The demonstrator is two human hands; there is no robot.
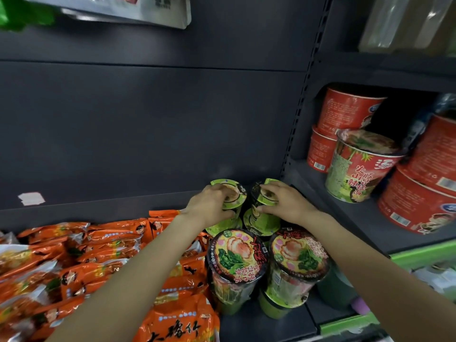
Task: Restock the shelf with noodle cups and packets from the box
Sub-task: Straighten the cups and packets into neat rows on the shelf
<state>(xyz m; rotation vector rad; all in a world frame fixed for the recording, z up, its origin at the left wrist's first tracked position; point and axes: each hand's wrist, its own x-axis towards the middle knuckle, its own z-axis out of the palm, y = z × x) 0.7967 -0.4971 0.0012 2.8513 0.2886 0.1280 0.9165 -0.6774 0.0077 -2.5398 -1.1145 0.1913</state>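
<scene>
On the dark shelf stand several green noodle cups in stacks of two at the right end. My left hand grips the top of a green cup at the back. My right hand grips a second green cup beside it, tipped a little toward me. Both held cups sit on other green cups below. In front stand two more stacks with pictured lids. Orange noodle packets lie heaped on the shelf's left part. The box is out of view.
The neighbouring shelf bay on the right holds red noodle bowls and a red-green bowl. A slotted upright post divides the bays. Silver packets hang overhead. A green price rail edges the right shelf.
</scene>
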